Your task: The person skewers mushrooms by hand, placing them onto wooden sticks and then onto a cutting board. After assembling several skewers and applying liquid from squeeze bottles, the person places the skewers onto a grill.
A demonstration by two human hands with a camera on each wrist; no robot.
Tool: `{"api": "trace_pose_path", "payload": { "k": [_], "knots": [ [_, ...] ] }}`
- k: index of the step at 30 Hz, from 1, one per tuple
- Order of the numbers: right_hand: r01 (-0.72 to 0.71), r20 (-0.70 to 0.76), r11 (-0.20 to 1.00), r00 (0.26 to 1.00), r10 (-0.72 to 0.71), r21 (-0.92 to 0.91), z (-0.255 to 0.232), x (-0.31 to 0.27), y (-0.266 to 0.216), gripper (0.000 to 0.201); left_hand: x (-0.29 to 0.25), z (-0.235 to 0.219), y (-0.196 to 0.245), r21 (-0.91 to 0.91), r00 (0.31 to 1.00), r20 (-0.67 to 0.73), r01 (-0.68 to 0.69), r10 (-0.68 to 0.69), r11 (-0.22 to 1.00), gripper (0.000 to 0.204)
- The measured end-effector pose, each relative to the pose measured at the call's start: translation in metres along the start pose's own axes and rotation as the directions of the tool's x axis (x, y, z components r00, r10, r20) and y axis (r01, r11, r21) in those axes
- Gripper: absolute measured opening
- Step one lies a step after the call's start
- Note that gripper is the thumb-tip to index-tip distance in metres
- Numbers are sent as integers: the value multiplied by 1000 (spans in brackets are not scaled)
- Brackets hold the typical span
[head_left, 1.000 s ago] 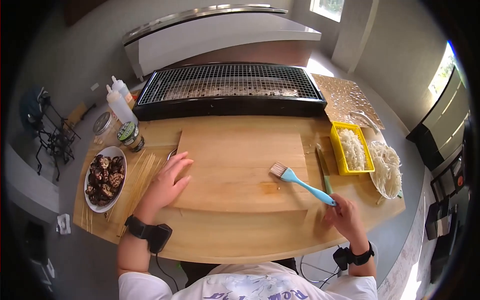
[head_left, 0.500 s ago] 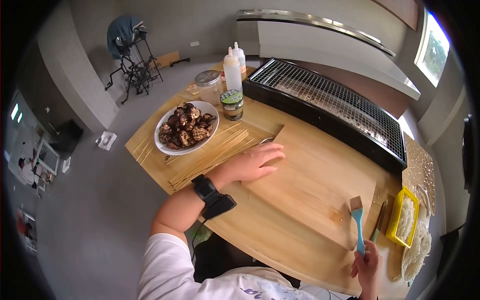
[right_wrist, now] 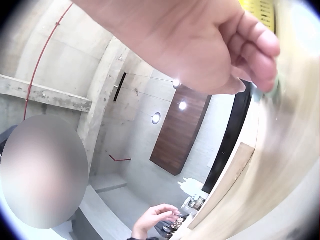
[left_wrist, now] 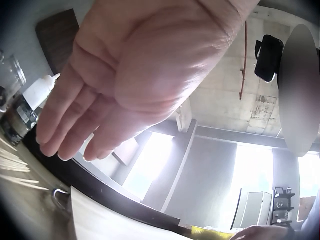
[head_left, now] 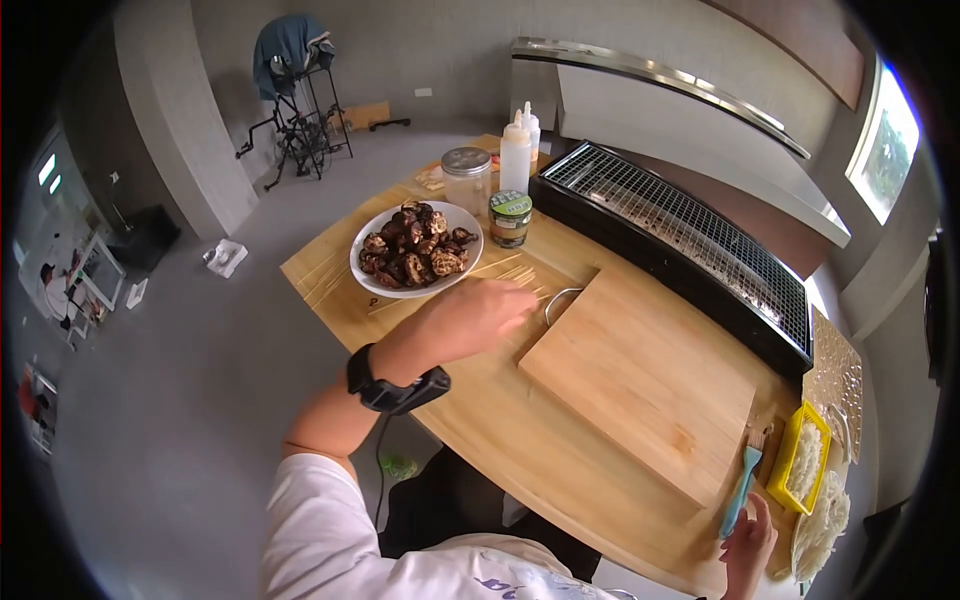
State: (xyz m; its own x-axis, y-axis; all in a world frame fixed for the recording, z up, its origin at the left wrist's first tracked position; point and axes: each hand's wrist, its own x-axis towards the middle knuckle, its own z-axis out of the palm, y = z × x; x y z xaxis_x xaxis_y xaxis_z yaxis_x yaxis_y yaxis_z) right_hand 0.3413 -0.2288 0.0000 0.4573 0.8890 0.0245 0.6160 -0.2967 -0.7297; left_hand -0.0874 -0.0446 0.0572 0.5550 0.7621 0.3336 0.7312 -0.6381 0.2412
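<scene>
Blue brush [head_left: 743,490]: on the right part of the table [head_left: 480,440], in the gap between the cutting board [head_left: 640,385] and the yellow basket [head_left: 786,470], bristles toward the far edge, handle toward the near edge. My right hand [head_left: 750,550] is at the handle end, fingers bent; can't tell if it's clamped on the handle or just touching.

My left hand [head_left: 480,318] is over the left part, above the thin wooden skewers [head_left: 515,272]. Fingers loosely extended, palm empty in the left wrist view. The two hands are well apart.

Board lies flat mid-table, brownish stain near its right end; metal loop [head_left: 552,300] by its left edge. White plate [head_left: 400,293] near the left edge, heaped with dark brown mushroom-like pieces [head_left: 415,245]. Just beyond it, toward the far left corner: metal-lidded jar [head_left: 466,185], green-topped jar [head_left: 510,222], upright squeeze bottles [head_left: 515,160].

Black grill [head_left: 680,240] with wire mesh runs along the far edge. Crinkled shiny sheet [head_left: 835,375] at the far right corner. Basket holds white strands [head_left: 805,462]; a loose-looking white pile [head_left: 822,520] sits beside it at the right edge.
</scene>
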Motion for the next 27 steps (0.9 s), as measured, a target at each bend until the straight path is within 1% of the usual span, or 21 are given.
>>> {"api": "trace_pose_path", "payload": {
  "k": [1, 2, 3, 5, 6, 7, 8, 9, 10, 11, 13, 15, 18, 19, 21, 22, 23, 24, 25, 26, 27],
  "knots": [
    [154, -12, 964, 987, -161, -217, -1, 3, 7, 21, -14, -6, -5, 86, 996, 34, 82, -85, 993, 20],
    [289, 12, 859, 950, -313, -422, -2, 5, 11, 20, -29, -8, -11, 153, 995, -19, 104, -102, 983, 13],
    [287, 11, 857, 950, -313, -428, -4, 7, 13, 20, -42, -7, -15, 146, 995, -21, 102, -100, 984, 13],
    [316, -8, 788, 926, -377, -529, -2, 9, 6, 18, -64, -1, -25, 314, 980, 15, 184, -198, 932, 14],
    [280, -23, 808, 940, -341, -519, -2, 8, -3, 19, -72, 6, -28, 313, 980, 10, 183, -196, 932, 14],
    [281, -28, 806, 938, -345, -522, -1, 7, -15, 19, -79, 14, -32, 315, 966, 27, 236, -257, 919, 16],
    [325, -25, 811, 923, -385, -486, 2, 5, -29, 19, -85, 19, -35, 317, 947, 44, 288, -317, 904, 17],
    [368, -23, 813, 906, -423, -452, 5, 3, -46, 19, -88, 23, -37, 310, 948, 39, 288, -315, 906, 17],
    [304, 11, 845, 942, -334, -440, 10, -4, -74, 24, -90, 26, -39, 354, 941, 20, 309, -338, 883, 17],
    [303, 6, 841, 942, -336, -449, 18, -7, -96, 24, -91, 28, -39, 396, 933, -2, 330, -359, 857, 17],
    [416, 198, 849, 908, -369, -325, 34, -13, -135, 22, -91, 27, -40, 405, 941, -29, 321, -338, 856, 15],
    [541, 330, 803, 827, -455, -248, 55, -16, -174, 20, -91, 27, -43, 422, 946, -66, 315, -318, 850, 13],
    [733, 456, 667, 644, -614, -137, 88, -14, -215, 19, -93, 25, -43, 438, 967, -123, 253, -222, 863, 8],
    [740, 453, 659, 637, -624, -133, 100, -12, -226, 19, -94, 20, -40, 442, 965, -133, 260, -225, 858, 8],
    [832, 527, 553, 486, -697, -37, 125, -8, -243, 18, -97, 15, -35, 302, 932, -253, 332, -261, 893, 5],
    [839, 531, 544, 474, -702, -30, 137, -7, -249, 18, -98, 15, -34, 288, 920, -282, 352, -273, 891, 5],
    [857, 561, 515, 435, -705, -17, 149, -6, -255, 20, -100, 15, -32, 289, 915, -288, 364, -282, 885, 5],
    [874, 588, 486, 395, -706, -3, 160, -3, -258, 22, -101, 15, -28, 226, 895, -328, 385, -302, 895, 6],
    [879, 588, 476, 383, -713, 5, 169, 0, -258, 22, -102, 14, -24, 164, 874, -366, 399, -320, 902, 9],
    [756, 639, 629, 395, -660, 182, 177, 1, -254, 24, -103, 8, -14, 102, 848, -414, 404, -330, 909, 12],
    [572, 695, 749, 388, -605, 333, 182, 1, -251, 26, -104, 4, -3, 108, 846, -415, 410, -333, 906, 12]
  ]
}}
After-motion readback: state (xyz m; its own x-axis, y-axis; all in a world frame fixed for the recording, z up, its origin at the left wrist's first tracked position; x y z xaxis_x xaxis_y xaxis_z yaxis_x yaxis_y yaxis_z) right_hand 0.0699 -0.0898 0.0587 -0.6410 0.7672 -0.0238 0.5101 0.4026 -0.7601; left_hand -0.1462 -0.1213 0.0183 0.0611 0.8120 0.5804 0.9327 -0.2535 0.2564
